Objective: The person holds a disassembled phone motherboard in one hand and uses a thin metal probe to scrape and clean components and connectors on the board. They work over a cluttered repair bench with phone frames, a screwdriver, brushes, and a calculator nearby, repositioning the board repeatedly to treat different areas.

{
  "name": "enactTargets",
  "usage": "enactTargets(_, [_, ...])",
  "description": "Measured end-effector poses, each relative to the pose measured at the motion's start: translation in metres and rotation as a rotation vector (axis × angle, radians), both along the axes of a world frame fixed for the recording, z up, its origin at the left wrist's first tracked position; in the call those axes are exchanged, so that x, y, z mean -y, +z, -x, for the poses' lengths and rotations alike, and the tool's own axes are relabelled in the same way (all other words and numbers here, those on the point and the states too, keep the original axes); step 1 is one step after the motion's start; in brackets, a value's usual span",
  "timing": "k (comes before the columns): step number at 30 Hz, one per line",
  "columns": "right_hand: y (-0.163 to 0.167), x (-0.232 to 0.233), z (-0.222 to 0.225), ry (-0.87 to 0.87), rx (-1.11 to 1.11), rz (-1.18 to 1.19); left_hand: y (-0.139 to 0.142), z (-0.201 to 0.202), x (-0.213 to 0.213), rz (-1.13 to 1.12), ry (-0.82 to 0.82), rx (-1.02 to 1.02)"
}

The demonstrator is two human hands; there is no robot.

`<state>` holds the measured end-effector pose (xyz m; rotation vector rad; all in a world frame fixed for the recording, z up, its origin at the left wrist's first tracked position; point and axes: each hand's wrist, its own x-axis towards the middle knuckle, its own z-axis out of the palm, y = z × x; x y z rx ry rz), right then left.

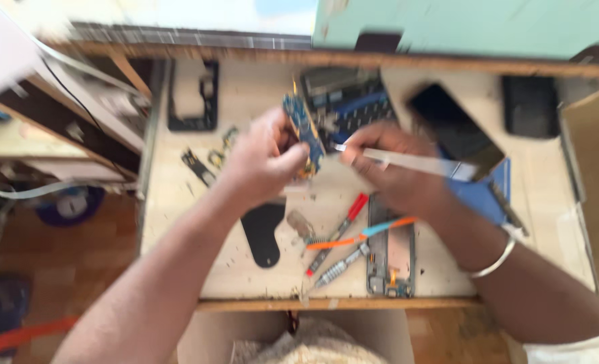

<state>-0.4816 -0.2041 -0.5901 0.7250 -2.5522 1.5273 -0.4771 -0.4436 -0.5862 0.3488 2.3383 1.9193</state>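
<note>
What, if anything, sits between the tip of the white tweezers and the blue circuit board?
Nothing visible. The left hand holds the blue circuit board upright in its grip; the right hand points the white tweezers at its edge, the tip just beside it. Motion blur hides whether they touch.

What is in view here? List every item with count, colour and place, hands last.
circuit board: one, blue, upright in the left hand above the table's middle
white tool: one, thin and pale, in the right hand, tip toward the board
screwdrivers: two, one red-handled, one grey, near front edge
phone frame: one, dark, front right
orange and blue pry tool: one, across the frame
phone: one, black screen, back right
black frame: one, back left
wooden table: one, pale top
bangle: one, silver, right wrist
left hand: grips the board
right hand: grips the white tool
</note>
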Motion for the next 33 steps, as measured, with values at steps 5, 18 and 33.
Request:
enactTargets(5, [0.011,0.017,-0.040,-0.025,-0.325,-0.001,0.032,-0.026,-0.009,-0.115,0.039,-0.059])
enactTargets(18, [0.075,0.084,-0.166,0.174,-0.763,-0.104,0.119,-0.129,0.004,0.274,0.369,-0.406])
enactTargets(33, [0.050,0.286,-0.349,0.275,-0.702,-0.133,0.170,-0.212,0.071,0.173,0.410,-0.391])
